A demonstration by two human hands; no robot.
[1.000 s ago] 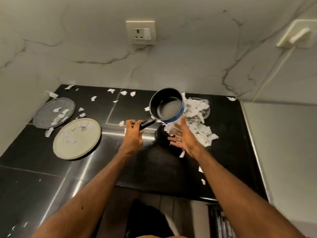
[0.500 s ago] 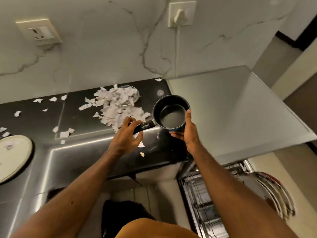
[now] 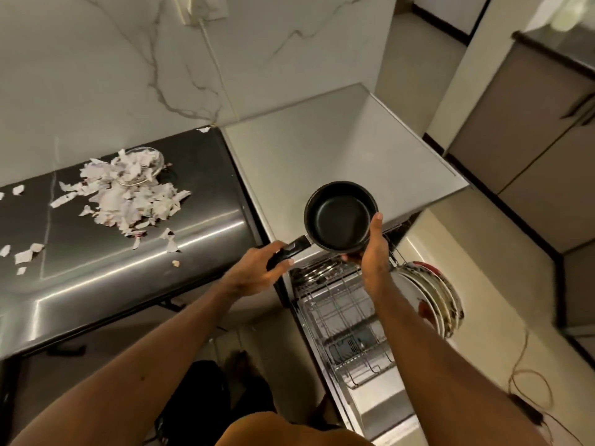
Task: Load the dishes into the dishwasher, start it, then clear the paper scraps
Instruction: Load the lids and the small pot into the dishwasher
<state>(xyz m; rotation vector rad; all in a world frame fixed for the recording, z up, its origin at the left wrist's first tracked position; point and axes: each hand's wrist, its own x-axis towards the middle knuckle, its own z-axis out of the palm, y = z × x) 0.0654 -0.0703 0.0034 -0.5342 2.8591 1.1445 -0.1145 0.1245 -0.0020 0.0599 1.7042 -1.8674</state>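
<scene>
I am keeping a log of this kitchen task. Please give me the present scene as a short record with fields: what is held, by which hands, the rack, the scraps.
held item: small black saucepan, empty, held above the open rack
left hand: grips the handle
right hand: supports the pan's side and underside
dishwasher rack: pulled out, plates standing at its right side
paper scraps: piled on the dark counter, partly covering a glass bowl

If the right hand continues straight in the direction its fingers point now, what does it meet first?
The right hand already cups the small black saucepan. Its fingers point toward the pale grey worktop beyond, probably next, though depth is unclear.
</scene>
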